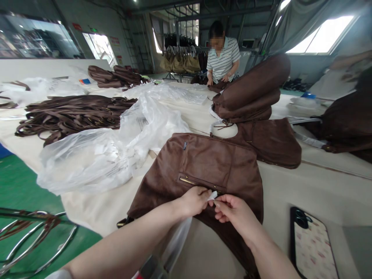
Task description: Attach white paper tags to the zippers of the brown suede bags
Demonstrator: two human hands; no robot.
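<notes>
A brown leather-look bag (pixel 209 159) lies on the pale table before me, with a brass zipper (pixel 187 181) across its face. Over its lower part, both hands meet at a small white piece (pixel 213 195) that looks like tissue or thin wrapping. My left hand (pixel 196 200) is closed, pinching this piece between its fingers. Close against it, my right hand (pixel 229 208) has thumb and forefinger pressed together near the zipper's end; what lies between them is too small to make out.
Crumpled clear plastic bags (pixel 116 151) lie left of the bag, beside a heap of brown straps (pixel 78 112). More brown bags (pixel 250 93) are stacked behind. A phone (pixel 314 244) lies at right. Across the table stands a co-worker (pixel 222 58). Metal rings (pixel 37 240) stand lower left.
</notes>
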